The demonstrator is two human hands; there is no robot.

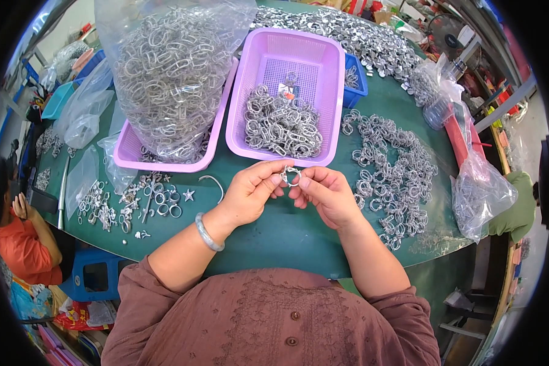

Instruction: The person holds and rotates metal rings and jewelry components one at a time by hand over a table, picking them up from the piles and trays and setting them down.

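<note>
Between my two hands I hold a silver-coloured metal ring (291, 177) in front of the middle basket. My left hand (250, 190), with a pale bangle (207, 233) on its wrist, pinches the ring's left side between thumb and fingers. From the other side, my right hand (324, 194) grips it with thumb and forefinger. Just beyond my hands stands a pink-purple basket (238, 116) with a heap of similar metal rings (283, 125) in its near half. To the right of my right hand, many more rings (393, 177) lie spread on the green table (280, 241).
A clear bag (171, 79) full of metal pieces stands in a second purple basket (158, 166). Small metal parts (128, 204) and a curved metal strip (216, 186) lie left. Flat pieces (348, 36) cover the far side, near a blue bin (355, 91). A person (27, 244) sits at left.
</note>
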